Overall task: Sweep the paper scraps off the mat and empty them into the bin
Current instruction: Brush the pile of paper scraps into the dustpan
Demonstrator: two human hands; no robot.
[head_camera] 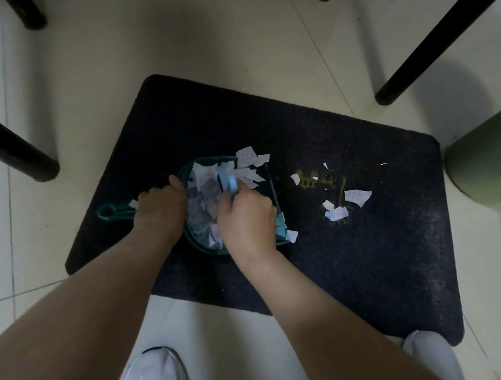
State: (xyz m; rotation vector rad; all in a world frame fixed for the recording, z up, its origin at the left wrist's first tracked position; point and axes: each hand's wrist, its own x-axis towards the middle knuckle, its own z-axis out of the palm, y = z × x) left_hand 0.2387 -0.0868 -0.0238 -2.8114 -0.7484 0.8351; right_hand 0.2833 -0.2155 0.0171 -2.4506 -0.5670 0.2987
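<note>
Mat (363, 270) lettering illegible.

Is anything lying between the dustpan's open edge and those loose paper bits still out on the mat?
Nothing visible does. The loose paper scraps lie to the right of the teal dustpan, with only bare dark mat between. The right hand holds the small blue brush over the pan.

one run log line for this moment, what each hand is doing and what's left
left hand: grips teal plastic dustpan | right hand: grips light blue brush | white paper scraps: some left on dark mat
</note>
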